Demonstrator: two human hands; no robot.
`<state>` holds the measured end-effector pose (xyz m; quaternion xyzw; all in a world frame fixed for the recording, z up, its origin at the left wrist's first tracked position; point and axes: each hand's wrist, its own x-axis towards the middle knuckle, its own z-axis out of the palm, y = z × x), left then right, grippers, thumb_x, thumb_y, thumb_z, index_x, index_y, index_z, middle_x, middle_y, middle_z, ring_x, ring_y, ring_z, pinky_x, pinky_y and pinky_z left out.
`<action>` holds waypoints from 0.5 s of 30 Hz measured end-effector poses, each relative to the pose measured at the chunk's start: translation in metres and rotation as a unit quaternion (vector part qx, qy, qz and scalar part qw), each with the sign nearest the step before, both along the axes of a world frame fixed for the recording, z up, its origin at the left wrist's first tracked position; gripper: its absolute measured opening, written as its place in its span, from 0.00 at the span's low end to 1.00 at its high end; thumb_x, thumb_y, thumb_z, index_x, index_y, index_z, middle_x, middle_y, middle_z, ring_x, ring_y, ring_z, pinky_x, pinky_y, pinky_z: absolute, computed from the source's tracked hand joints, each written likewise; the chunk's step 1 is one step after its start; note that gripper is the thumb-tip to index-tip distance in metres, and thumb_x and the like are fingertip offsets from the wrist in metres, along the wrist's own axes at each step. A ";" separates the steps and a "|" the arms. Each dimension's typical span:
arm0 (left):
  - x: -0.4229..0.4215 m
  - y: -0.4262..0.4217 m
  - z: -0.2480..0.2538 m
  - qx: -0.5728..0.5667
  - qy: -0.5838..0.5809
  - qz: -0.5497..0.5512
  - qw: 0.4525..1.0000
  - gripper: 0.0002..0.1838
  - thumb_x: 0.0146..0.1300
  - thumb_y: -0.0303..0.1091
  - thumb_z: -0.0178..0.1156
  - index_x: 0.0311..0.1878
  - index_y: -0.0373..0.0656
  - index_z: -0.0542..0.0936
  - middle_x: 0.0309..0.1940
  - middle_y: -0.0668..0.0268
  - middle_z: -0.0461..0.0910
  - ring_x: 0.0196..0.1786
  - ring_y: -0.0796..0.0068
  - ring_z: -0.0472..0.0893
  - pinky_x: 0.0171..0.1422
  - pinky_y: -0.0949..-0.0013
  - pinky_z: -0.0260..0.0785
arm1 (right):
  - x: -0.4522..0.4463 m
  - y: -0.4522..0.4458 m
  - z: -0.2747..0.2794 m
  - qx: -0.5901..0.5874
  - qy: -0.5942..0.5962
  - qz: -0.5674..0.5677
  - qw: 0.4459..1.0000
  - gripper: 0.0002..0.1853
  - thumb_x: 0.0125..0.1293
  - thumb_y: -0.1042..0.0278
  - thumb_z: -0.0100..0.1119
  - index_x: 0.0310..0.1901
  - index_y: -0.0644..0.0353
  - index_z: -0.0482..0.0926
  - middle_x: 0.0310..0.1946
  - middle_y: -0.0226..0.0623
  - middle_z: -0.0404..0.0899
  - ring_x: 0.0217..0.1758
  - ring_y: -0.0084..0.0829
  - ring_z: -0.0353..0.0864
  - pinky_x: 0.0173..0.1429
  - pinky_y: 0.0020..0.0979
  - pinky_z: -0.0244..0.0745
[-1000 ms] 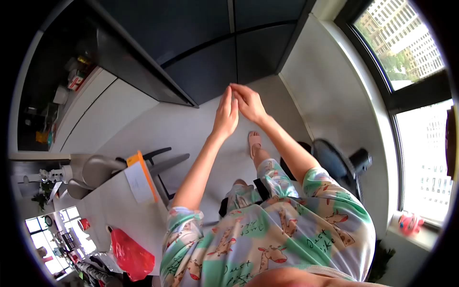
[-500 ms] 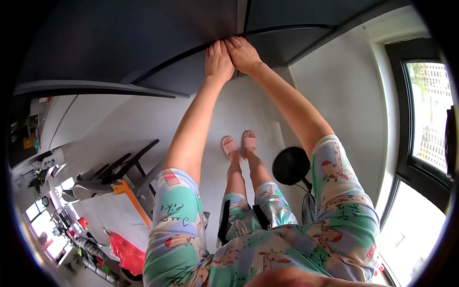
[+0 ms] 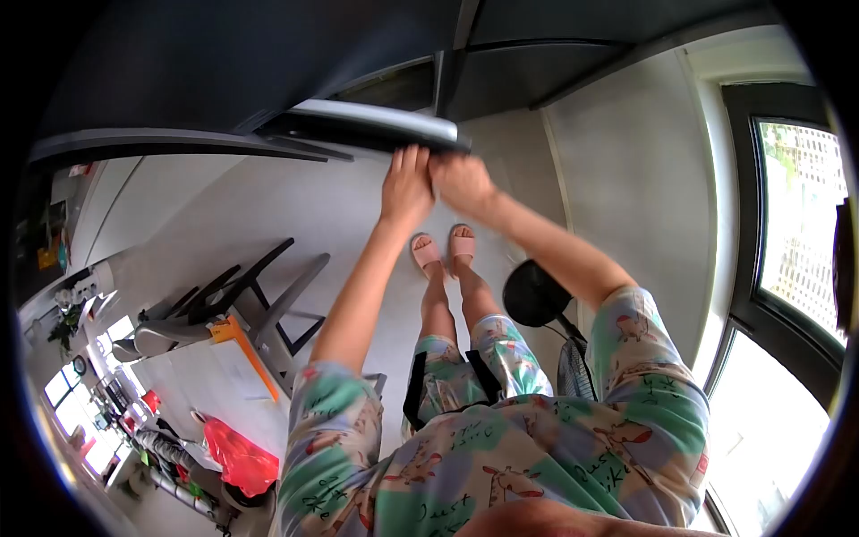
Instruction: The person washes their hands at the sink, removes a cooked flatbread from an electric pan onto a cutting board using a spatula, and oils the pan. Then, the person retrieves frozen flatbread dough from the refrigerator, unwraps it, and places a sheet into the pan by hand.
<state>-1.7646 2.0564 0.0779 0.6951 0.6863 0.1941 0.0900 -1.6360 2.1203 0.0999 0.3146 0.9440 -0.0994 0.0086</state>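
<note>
A tall dark unit that looks like a refrigerator (image 3: pixel 224 63) fills the top of the view. Its lower left door (image 3: pixel 358 132) is swung out toward me, showing a pale inner edge and a dark gap behind. My left hand (image 3: pixel 409 190) has its fingers hooked over the door's top edge. Close beside it, near the door's free end, my right hand (image 3: pixel 463 183) is curled on the same edge, slightly blurred. The two hands touch or nearly touch. The fingertips of both are partly hidden by the door.
Below the door stand my feet in pink slippers (image 3: pixel 425 253) on the pale floor (image 3: pixel 358 206). A fan (image 3: pixel 537 294) is close on my right, before a white wall and glazed door (image 3: pixel 801 215). To my left are a dark chair (image 3: pixel 259 277), a white table (image 3: pixel 210 385) and a red bag (image 3: pixel 240 456).
The lower left door has swung open toward me, exposing a gap. Both hands have moved down and closer to my body with it, from flat against the front to curled on its edge.
</note>
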 end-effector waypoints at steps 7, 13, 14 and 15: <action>-0.037 -0.191 0.037 -0.215 -0.069 0.067 0.972 0.23 0.56 0.18 0.60 0.57 0.33 0.72 0.66 0.47 0.69 0.73 0.47 0.64 0.74 0.55 0.64 | -0.004 -0.166 0.026 -0.402 0.196 0.068 0.892 0.16 0.61 0.69 0.62 0.48 0.67 0.80 0.38 0.56 0.83 0.40 0.55 0.85 0.48 0.46 0.82; -0.102 -0.278 0.028 -0.255 -0.043 0.192 0.947 0.26 0.59 0.14 0.49 0.63 0.27 0.70 0.67 0.43 0.67 0.73 0.45 0.65 0.77 0.55 0.60 | -0.066 -0.200 -0.044 -0.501 0.152 -0.017 0.852 0.25 0.65 0.64 0.62 0.63 0.64 0.76 0.47 0.55 0.84 0.45 0.58 0.84 0.55 0.47 0.79; -0.111 -0.286 0.029 -0.274 -0.028 0.199 0.940 0.26 0.59 0.14 0.49 0.64 0.27 0.69 0.68 0.43 0.67 0.73 0.46 0.65 0.77 0.55 0.60 | -0.073 -0.203 -0.070 -0.505 0.140 -0.018 0.851 0.25 0.66 0.63 0.61 0.63 0.62 0.76 0.47 0.54 0.84 0.46 0.57 0.84 0.55 0.47 0.79; -0.118 -0.291 0.029 -0.268 -0.033 0.195 0.943 0.26 0.59 0.14 0.50 0.63 0.28 0.70 0.67 0.43 0.68 0.73 0.46 0.66 0.77 0.55 0.60 | -0.080 -0.202 -0.083 -0.511 0.129 -0.019 0.849 0.25 0.67 0.62 0.60 0.64 0.61 0.76 0.46 0.54 0.84 0.47 0.56 0.84 0.56 0.46 0.78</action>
